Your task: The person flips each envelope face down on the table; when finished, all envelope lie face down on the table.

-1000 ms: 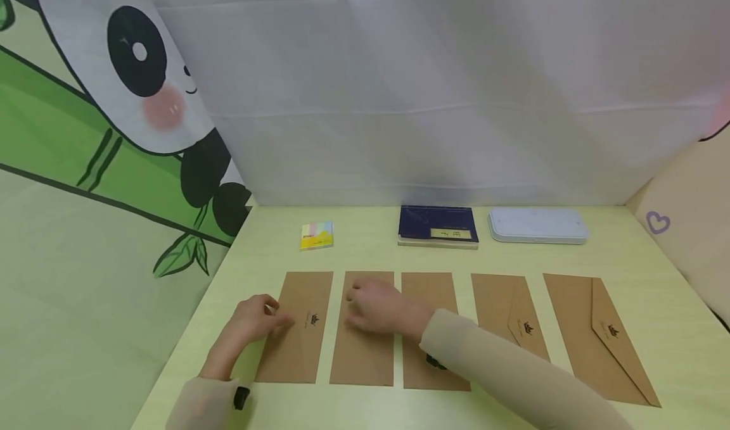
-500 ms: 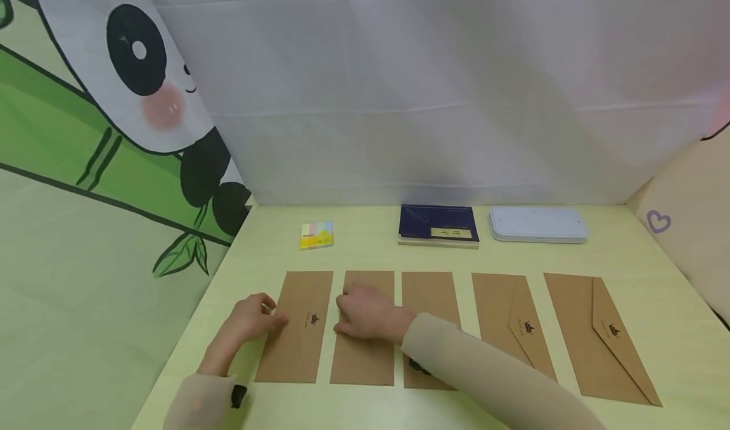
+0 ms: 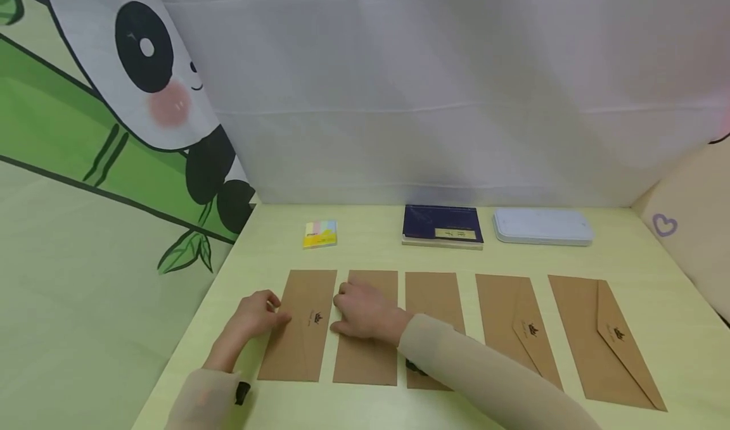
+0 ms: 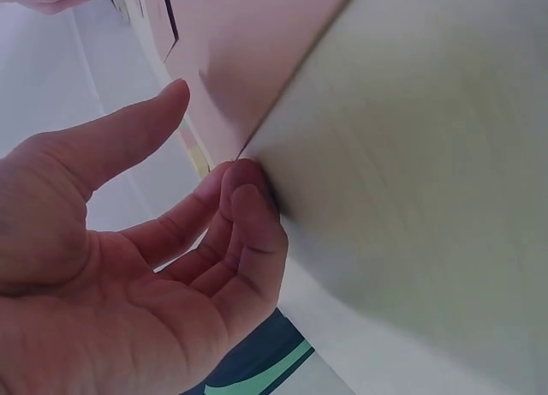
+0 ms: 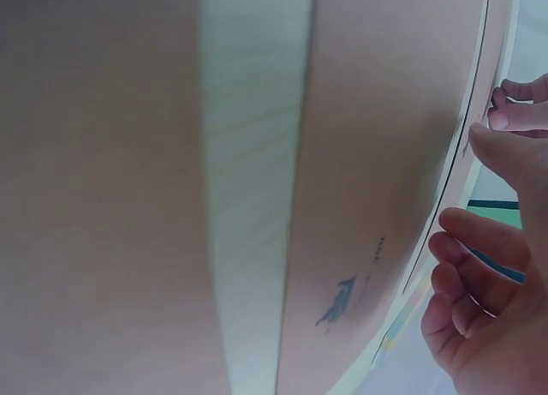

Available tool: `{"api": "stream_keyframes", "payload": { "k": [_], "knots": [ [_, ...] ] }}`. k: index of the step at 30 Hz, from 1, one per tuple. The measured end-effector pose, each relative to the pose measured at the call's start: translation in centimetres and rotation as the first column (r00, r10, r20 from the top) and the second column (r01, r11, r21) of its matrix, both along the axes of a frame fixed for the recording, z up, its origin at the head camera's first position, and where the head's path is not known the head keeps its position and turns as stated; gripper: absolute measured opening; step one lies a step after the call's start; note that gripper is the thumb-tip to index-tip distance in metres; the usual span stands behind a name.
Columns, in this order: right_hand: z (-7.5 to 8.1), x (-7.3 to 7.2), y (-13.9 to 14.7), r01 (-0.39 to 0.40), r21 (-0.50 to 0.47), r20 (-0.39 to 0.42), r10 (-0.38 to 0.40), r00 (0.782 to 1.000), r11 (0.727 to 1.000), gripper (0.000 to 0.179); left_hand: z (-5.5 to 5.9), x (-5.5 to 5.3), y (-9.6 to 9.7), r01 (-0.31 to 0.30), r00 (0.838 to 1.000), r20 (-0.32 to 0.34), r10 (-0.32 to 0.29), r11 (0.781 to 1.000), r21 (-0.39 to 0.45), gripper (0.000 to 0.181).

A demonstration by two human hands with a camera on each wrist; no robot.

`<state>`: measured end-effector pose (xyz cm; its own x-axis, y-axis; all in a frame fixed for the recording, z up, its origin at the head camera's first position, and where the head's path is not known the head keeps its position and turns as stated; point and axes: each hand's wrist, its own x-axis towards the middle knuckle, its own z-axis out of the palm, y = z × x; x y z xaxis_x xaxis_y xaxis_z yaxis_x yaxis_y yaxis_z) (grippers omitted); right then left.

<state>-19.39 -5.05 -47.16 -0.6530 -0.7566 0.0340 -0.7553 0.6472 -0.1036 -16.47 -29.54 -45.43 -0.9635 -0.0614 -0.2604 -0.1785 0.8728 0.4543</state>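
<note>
A row of several brown paper envelopes lies across the table. At the leftmost envelope [image 3: 299, 347], my left hand [image 3: 253, 316] rests by the left edge, its thumb over the paper. In the left wrist view, that hand's loosely bent fingertips [image 4: 248, 189] touch down by the envelope's edge, with the thumb held apart. My right hand [image 3: 367, 309] is over the second envelope [image 3: 365, 363], thumb at its left edge. The right wrist view shows this hand's fingers [image 5: 462, 271] loosely bent, with thumb and fingers apart. Its forearm covers part of the third envelope [image 3: 430, 290].
Two more envelopes, the fourth [image 3: 504, 303] and fifth [image 3: 587, 341], lie to the right. Behind the row are a sticky-note pad [image 3: 320, 234], a dark blue notebook [image 3: 440, 223] and a pale flat case [image 3: 543, 225]. A white cloth [image 3: 428, 101] hangs at the back.
My right hand has shifted left across the second envelope to its left edge. The left hand has drawn back slightly to the left. Envelopes remain in place; the head view has turned slightly.
</note>
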Motion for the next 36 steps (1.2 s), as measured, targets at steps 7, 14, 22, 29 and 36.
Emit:
{"api": "stream_keyframes", "payload": {
  "k": [7, 14, 22, 29, 36],
  "knots": [
    [-0.3, 0.2, -0.8, -0.016, 0.032, -0.036, 0.017, 0.999, 0.999, 0.04, 0.1, -0.1, 0.5, -0.031, 0.999, 0.014, 0.031, 0.999, -0.008, 0.039],
    [-0.3, 0.4, -1.0, -0.011, 0.025, -0.034, 0.012, 0.999, 1.0, 0.038, 0.1, -0.2, 0.6, -0.041, 0.999, 0.008, 0.041, 0.999, -0.017, 0.038],
    [0.0, 0.4, -1.3, 0.007, 0.012, -0.004, -0.007, 1.0, 1.0, 0.038, -0.4, -0.3, 0.7, -0.07, 0.998, -0.005, 0.07, 0.998, -0.001, 0.037],
    [0.0, 0.3, -1.4, 0.009, 0.026, 0.009, -0.01, 1.0, 1.0, 0.039, -0.7, -0.6, 1.1, -0.113, 0.994, -0.008, 0.112, 0.994, -0.016, 0.04],
    [0.0, 0.3, -1.5, 0.006, 0.025, 0.015, -0.006, 1.0, 1.0, 0.039, 0.0, -0.5, 1.8, -0.157, 0.987, 0.022, 0.157, 0.987, -0.03, 0.043]
  ]
}}
